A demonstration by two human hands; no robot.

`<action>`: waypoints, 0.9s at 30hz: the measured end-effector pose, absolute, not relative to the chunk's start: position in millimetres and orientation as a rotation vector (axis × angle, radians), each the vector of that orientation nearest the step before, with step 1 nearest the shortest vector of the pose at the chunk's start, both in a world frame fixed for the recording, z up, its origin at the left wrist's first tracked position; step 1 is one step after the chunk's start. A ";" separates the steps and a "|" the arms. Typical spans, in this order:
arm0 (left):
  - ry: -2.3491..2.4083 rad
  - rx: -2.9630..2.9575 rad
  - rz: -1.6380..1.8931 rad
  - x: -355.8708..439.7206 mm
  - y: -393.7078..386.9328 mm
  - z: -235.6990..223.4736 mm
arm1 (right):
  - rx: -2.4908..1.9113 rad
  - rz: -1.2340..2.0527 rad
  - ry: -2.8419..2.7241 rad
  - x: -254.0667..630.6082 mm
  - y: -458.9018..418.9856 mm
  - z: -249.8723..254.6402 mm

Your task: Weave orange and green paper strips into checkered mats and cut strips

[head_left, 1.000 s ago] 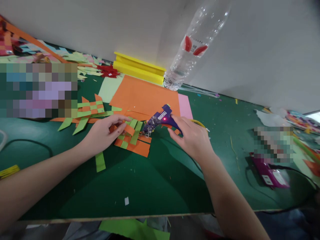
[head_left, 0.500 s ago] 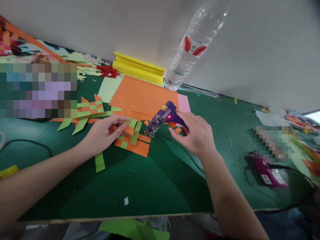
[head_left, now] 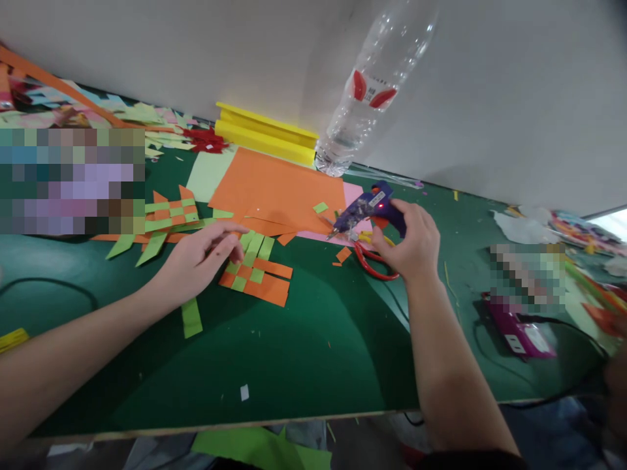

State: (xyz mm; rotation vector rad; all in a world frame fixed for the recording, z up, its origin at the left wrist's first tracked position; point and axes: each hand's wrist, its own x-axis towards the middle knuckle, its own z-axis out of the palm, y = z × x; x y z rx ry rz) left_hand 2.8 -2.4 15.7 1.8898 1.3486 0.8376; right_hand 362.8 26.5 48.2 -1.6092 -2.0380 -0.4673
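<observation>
The green surface (head_left: 294, 365) is carrying everything, with an orange sheet (head_left: 274, 189) lying towards the wall and a clear bottle (head_left: 360, 124) leaning behind it. The left grip (head_left: 198, 261) is curling its fingers over the left part of the woven paper piece (head_left: 269, 290), which is lying between the two arms; whether they are pinching it or only pressing is hard to tell, as the fingertips are partly hidden. The right grip (head_left: 414, 238) is wrapping around the handle of the purple glue gun (head_left: 375, 199), whose nozzle is pointing down and left, well apart from the weave. Good handling here is keeping light, steady pressure on the green strips so none are slipping, and keeping the hot tip away from skin and loose paper. Red scissors (head_left: 382, 277) are lying under the gun, beside a small orange scrap (head_left: 343, 254)
</observation>
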 end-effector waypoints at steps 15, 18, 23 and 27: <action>1.308 1.950 0.819 1.6 -1.5 9.2 | -2.374 -0.109 -1.152 427.2 57.7 15.9; 1.300 1.974 0.812 1.9 -1.6 9.5 | -2.359 -0.077 -1.139 434.5 64.0 8.3; 1.283 1.998 0.815 3.2 -2.0 10.7 | -2.228 -0.075 -1.242 434.7 70.1 4.8; 1.303 2.019 0.798 2.8 -0.9 11.4 | -2.091 -0.150 -1.429 424.4 61.2 18.8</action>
